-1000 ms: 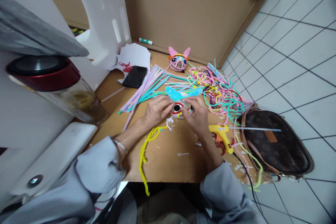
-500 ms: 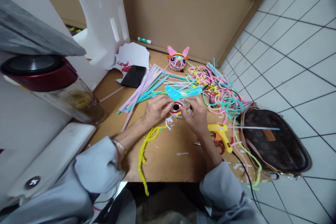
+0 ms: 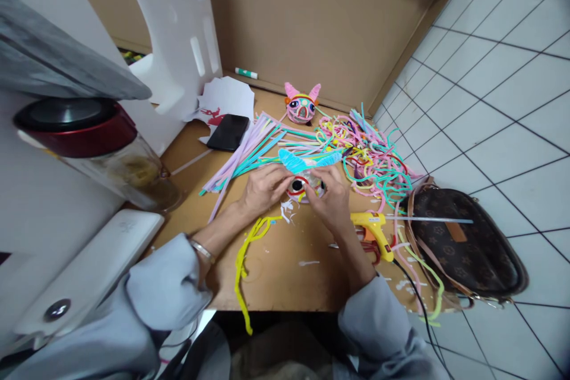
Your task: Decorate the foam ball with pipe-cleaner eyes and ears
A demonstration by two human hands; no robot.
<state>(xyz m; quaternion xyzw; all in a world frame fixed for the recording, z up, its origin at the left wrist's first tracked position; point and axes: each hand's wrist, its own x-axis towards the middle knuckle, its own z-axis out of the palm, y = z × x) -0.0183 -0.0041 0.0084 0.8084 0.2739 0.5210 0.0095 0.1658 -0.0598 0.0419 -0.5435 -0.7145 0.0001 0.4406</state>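
Between my hands is a small craft animal head [image 3: 297, 184] with blue pipe-cleaner ears, a round black-and-white eye and a red ring round it. My left hand [image 3: 266, 190] grips its left side, fingers pinched near the eye. On the other side my right hand [image 3: 332, 193] is closed on it, the thumb at the front beside the eye. The fingers cover much of the head. Just below lie white paper scraps [image 3: 287, 211] and yellow pipe cleaners [image 3: 243, 261].
A yellow glue gun [image 3: 376, 228] lies right of my right hand, near a brown handbag [image 3: 467, 249]. Behind are loose pipe cleaners [image 3: 249, 154], a tangled heap [image 3: 369, 160], a pink-eared craft head [image 3: 301, 108] and a black phone [image 3: 228, 132]. At left stands a glass bottle [image 3: 142, 169].
The view has shifted slightly. Both hands keep their hold on the blue-eared craft head, with hardly any visible movement of the fingers.
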